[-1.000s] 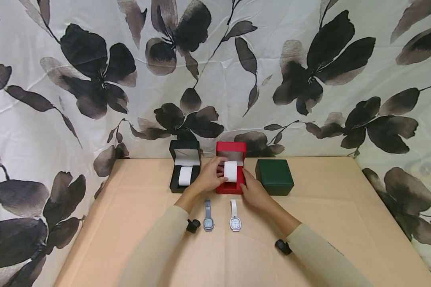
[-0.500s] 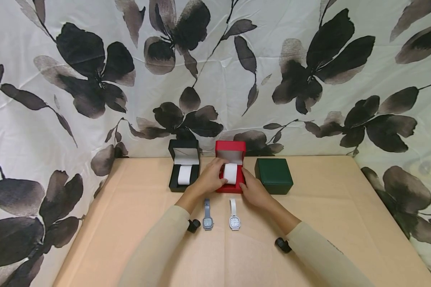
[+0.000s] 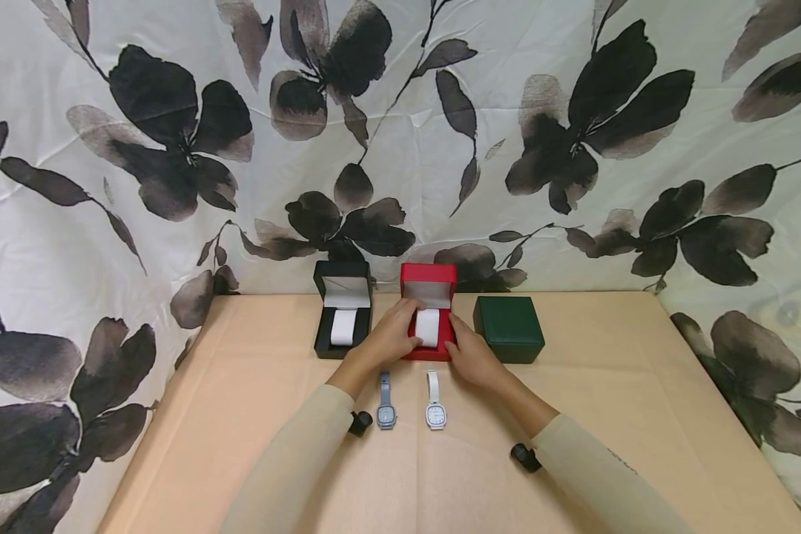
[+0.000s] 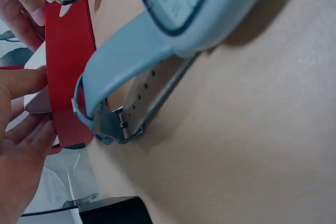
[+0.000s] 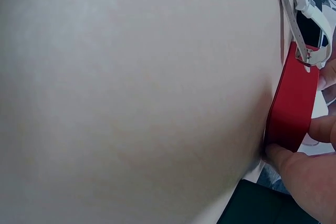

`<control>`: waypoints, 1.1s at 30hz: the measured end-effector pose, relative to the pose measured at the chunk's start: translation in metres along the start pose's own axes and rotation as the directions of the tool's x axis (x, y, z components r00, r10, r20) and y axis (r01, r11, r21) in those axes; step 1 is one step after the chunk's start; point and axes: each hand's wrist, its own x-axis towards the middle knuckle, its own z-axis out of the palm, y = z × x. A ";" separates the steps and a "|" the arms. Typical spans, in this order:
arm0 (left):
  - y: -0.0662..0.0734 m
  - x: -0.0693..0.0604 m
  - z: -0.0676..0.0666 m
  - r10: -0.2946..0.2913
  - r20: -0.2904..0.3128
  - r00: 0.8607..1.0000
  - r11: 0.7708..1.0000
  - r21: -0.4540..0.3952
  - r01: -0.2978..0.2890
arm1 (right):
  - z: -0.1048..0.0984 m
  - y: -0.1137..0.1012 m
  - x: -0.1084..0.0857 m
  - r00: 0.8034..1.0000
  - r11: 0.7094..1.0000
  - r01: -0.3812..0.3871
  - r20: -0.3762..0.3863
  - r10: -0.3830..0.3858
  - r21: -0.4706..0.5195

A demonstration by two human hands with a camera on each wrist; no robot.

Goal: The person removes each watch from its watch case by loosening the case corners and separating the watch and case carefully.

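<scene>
An opened red watch box (image 3: 427, 273) stands at the back of the table, a white watch cushion (image 3: 427, 328) in its base. My left hand (image 3: 389, 334) reaches in from the left and pinches the cushion, thumb near its front and a finger near its back; some fingers are hidden. At the box's right side, my right hand (image 3: 474, 354) grips the wall, its thumb at the front corner (image 5: 278, 153). Nearer to me lie a blue-grey watch (image 3: 386, 411) and a white watch (image 3: 435, 411), dials toward me.
Left of the red box is an opened black watch box (image 3: 327, 337) holding its own white cushion (image 3: 343, 327). A closed green box (image 3: 509, 328) stands to the right. A floral cloth (image 3: 400, 148) hangs behind the beige table (image 3: 400, 482).
The white cushion has gone down a little into the red box, with my left hand on it. My right hand stays at the box's side; both watches lie where they were.
</scene>
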 end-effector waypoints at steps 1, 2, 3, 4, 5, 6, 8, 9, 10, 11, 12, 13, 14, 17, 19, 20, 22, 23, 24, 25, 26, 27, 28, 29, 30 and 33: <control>0.000 0.000 0.000 0.003 0.001 1.000 1.000 0.003 -0.003 | 0.000 0.001 0.000 1.000 1.000 0.002 -0.004 -0.002 -0.001; 0.001 0.000 0.000 0.006 0.001 1.000 1.000 0.010 -0.006 | 0.001 0.001 0.000 1.000 1.000 0.002 -0.007 -0.002 -0.002; 0.001 0.001 0.000 0.007 0.001 1.000 1.000 0.015 -0.007 | 0.001 0.001 0.000 1.000 1.000 0.002 -0.009 -0.002 0.000; 0.001 0.000 0.000 0.010 0.003 1.000 1.000 0.022 -0.010 | 0.001 0.001 -0.001 1.000 1.000 0.002 -0.010 -0.002 -0.001; 0.001 0.000 -0.001 0.012 0.004 1.000 1.000 0.028 -0.012 | 0.001 0.000 -0.002 1.000 1.000 0.003 -0.012 -0.003 -0.002; 0.001 -0.001 -0.001 0.013 0.005 1.000 0.999 0.034 -0.013 | 0.001 -0.001 -0.002 1.000 1.000 -0.001 -0.013 0.001 0.001; 0.001 -0.002 -0.001 0.015 0.011 1.000 0.998 0.053 -0.015 | 0.002 -0.002 -0.004 1.000 1.000 -0.007 -0.013 0.007 0.005; 0.001 -0.002 -0.002 0.019 0.014 1.000 0.998 0.062 -0.020 | 0.002 -0.003 -0.004 1.000 1.000 -0.008 -0.013 0.008 0.005; 0.001 -0.003 -0.002 0.020 0.018 1.000 0.997 0.071 -0.022 | 0.002 -0.004 -0.005 1.000 1.000 -0.009 -0.013 0.009 0.003; 0.001 -0.003 -0.002 0.022 0.020 1.000 0.997 0.076 -0.023 | 0.002 -0.004 -0.005 1.000 1.000 -0.011 -0.012 0.011 0.004; 0.001 -0.004 -0.002 0.025 0.022 0.999 0.996 0.080 -0.026 | 0.003 -0.005 -0.006 1.000 1.000 -0.014 -0.010 0.014 0.006; 0.001 -0.004 -0.002 0.028 0.025 0.999 0.996 0.086 -0.030 | 0.003 -0.006 -0.006 1.000 1.000 -0.012 -0.010 0.012 0.001; 0.002 -0.004 -0.002 0.031 0.028 0.999 0.995 0.092 -0.034 | 0.003 -0.006 -0.007 1.000 1.000 -0.016 -0.008 0.016 0.003; 0.003 -0.006 -0.002 0.036 0.039 0.999 0.994 0.097 -0.039 | 0.004 -0.008 -0.008 1.000 1.000 -0.025 -0.007 0.026 0.003; 0.004 -0.006 -0.002 0.042 0.048 0.998 0.994 0.098 -0.046 | 0.005 -0.008 -0.009 1.000 1.000 -0.025 -0.009 0.025 -0.003; 0.005 -0.006 -0.002 0.043 0.054 0.998 0.994 0.097 -0.048 | 0.005 -0.007 -0.009 1.000 1.000 -0.029 -0.009 0.029 0.001; 0.006 -0.007 -0.002 0.044 0.062 0.997 0.994 0.097 -0.050 | 0.005 -0.007 -0.009 1.000 1.000 -0.029 -0.011 0.029 0.005; 0.006 -0.007 -0.002 0.043 0.064 0.997 0.994 0.100 -0.050 | 0.006 -0.007 -0.009 1.000 1.000 -0.029 -0.011 0.029 0.007; 0.006 -0.007 -0.001 0.041 0.068 0.997 0.994 0.102 -0.047 | 0.006 -0.007 -0.009 0.999 0.999 -0.034 -0.009 0.034 0.012; 0.007 -0.007 -0.001 0.035 0.072 0.997 0.993 0.106 -0.043 | 0.006 -0.007 -0.009 0.999 0.999 -0.039 -0.007 0.039 0.020; 0.007 -0.007 -0.001 0.027 0.075 0.997 0.994 0.105 -0.035 | 0.006 -0.007 -0.010 0.999 0.999 -0.038 -0.005 0.038 0.023; 0.007 -0.007 -0.001 0.022 0.076 0.997 0.994 0.106 -0.030 | 0.006 -0.007 -0.010 0.999 0.999 -0.039 -0.004 0.039 0.027; 0.008 -0.008 -0.001 0.017 0.075 0.997 0.994 0.104 -0.024 | 0.006 -0.007 -0.010 0.999 0.999 -0.040 -0.004 0.040 0.028; 0.008 -0.008 0.000 0.012 0.076 0.997 0.995 0.099 -0.019 | 0.006 -0.007 -0.010 0.999 0.999 -0.039 -0.004 0.039 0.030; 0.009 -0.008 -0.001 0.007 0.076 0.997 0.995 0.100 -0.015 | 0.006 -0.007 -0.010 0.999 0.999 -0.035 -0.005 0.035 0.029; 0.010 -0.008 -0.001 -0.002 0.081 0.997 0.993 0.118 -0.008 | 0.005 -0.007 -0.010 0.999 0.999 -0.032 -0.005 0.033 0.034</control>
